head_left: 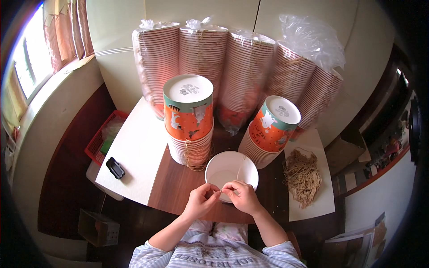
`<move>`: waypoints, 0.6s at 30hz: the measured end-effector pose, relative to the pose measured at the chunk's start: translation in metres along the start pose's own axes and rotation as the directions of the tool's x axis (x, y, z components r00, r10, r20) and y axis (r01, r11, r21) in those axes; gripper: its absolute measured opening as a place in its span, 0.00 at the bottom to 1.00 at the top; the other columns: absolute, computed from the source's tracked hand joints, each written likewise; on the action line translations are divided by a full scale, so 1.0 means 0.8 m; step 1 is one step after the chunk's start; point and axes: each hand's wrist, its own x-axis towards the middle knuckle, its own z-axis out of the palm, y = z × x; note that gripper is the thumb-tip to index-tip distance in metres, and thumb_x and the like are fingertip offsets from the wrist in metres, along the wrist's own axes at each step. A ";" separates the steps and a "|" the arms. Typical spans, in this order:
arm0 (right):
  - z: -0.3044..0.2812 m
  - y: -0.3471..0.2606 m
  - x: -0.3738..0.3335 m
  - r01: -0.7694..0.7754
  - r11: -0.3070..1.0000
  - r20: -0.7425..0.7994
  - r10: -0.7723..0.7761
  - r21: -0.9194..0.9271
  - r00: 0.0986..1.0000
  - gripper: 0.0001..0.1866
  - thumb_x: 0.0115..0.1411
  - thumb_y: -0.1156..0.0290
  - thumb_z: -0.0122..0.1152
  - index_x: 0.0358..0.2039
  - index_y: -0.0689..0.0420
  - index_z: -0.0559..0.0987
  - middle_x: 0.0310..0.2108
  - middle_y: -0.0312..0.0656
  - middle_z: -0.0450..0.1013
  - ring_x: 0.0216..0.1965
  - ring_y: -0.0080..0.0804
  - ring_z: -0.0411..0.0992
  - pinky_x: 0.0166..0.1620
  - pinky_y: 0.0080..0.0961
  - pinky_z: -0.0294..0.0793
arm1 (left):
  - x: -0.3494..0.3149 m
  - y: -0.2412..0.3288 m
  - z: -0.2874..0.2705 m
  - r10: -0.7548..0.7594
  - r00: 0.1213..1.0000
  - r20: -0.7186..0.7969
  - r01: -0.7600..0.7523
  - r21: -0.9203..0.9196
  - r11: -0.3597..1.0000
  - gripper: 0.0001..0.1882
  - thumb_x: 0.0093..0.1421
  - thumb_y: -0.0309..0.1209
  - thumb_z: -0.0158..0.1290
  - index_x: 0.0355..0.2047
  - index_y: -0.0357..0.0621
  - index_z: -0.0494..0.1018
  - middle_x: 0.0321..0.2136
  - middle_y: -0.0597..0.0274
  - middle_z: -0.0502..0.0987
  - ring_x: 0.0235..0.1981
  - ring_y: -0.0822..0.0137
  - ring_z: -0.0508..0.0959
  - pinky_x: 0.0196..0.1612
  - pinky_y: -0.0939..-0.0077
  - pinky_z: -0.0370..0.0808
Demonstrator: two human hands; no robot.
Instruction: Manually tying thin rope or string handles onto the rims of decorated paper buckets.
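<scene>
Orange-printed cup stacks (188, 120) behind hands (222, 196).

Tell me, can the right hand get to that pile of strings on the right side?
Probably yes. The right hand is pinching a thin string at the white bowl, and the string pile lies on white paper just to its right. Nothing stands between them, though the hand is busy with the string.

Paper, wood, film and twine

A matt white paper bowl (231, 169) is seen on the smooth, dark wood surface (176, 185). Printed paper cups (188, 111) are stacked beside sleeves of glossy, crinkled clear plastic (313, 40). A rough tan twine bundle (303, 176) is laid on a white paper sheet (313, 210).
</scene>
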 end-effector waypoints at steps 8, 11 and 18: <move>0.000 0.001 -0.001 -0.002 1.000 0.000 0.002 -0.029 1.000 0.03 0.51 0.75 0.57 0.26 0.60 0.74 0.24 0.41 0.72 0.27 0.38 0.70 0.33 0.28 0.68 | -0.001 0.013 0.003 0.083 0.990 -0.116 -0.081 0.018 0.997 0.04 0.55 0.23 0.51 0.28 0.35 0.67 0.20 0.63 0.71 0.22 0.76 0.75 0.25 0.86 0.71; 0.001 0.002 -0.002 0.021 1.000 0.007 -0.021 -0.016 1.000 0.05 0.53 0.72 0.55 0.26 0.59 0.71 0.24 0.41 0.71 0.27 0.38 0.71 0.34 0.28 0.64 | -0.001 0.011 0.002 0.084 0.988 -0.128 -0.079 0.039 0.996 0.04 0.55 0.23 0.51 0.28 0.34 0.67 0.21 0.63 0.70 0.22 0.77 0.74 0.24 0.86 0.70; 0.000 0.003 -0.002 0.007 1.000 0.033 -0.007 -0.002 0.999 0.04 0.52 0.74 0.54 0.25 0.59 0.70 0.24 0.42 0.71 0.27 0.41 0.70 0.34 0.30 0.65 | 0.003 -0.004 -0.002 0.186 0.973 -0.139 -0.164 0.155 0.974 0.04 0.54 0.22 0.52 0.27 0.34 0.69 0.23 0.62 0.68 0.23 0.77 0.72 0.24 0.85 0.68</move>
